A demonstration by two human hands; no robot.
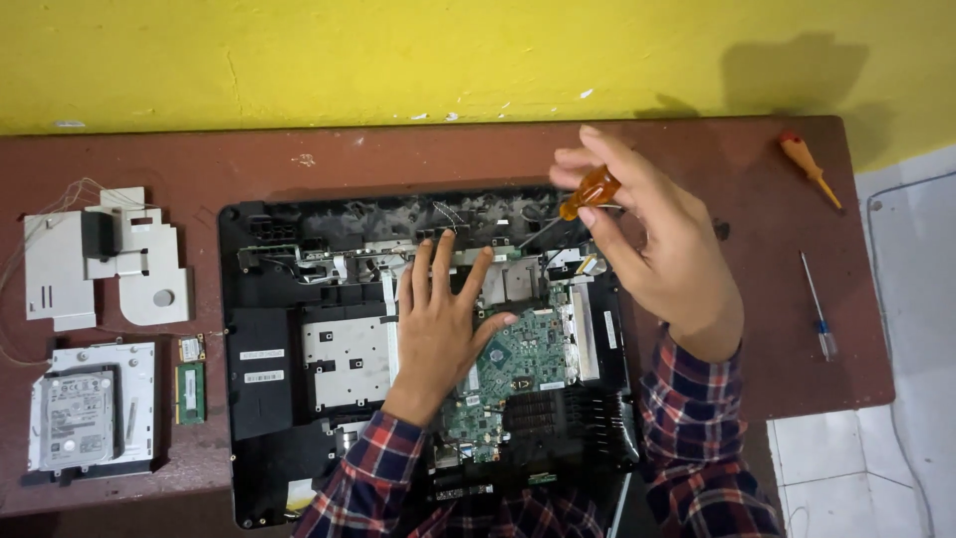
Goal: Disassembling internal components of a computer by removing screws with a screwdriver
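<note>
Two covers, drive, memory out; green motherboard (518, 354) still seated; left hand (438, 324) spread flat, right hand (662, 244) gripping orange-handled screwdriver (588, 192).

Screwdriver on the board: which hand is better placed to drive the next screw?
Right. The right hand holds the orange-handled screwdriver, its tip pointing down at the laptop's top edge. The left hand lies flat, fingers spread, beside the green board.

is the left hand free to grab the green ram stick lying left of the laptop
Probably yes: the left hand lies flat and empty on the opened laptop, and nothing stands between it and the RAM stick.
</note>
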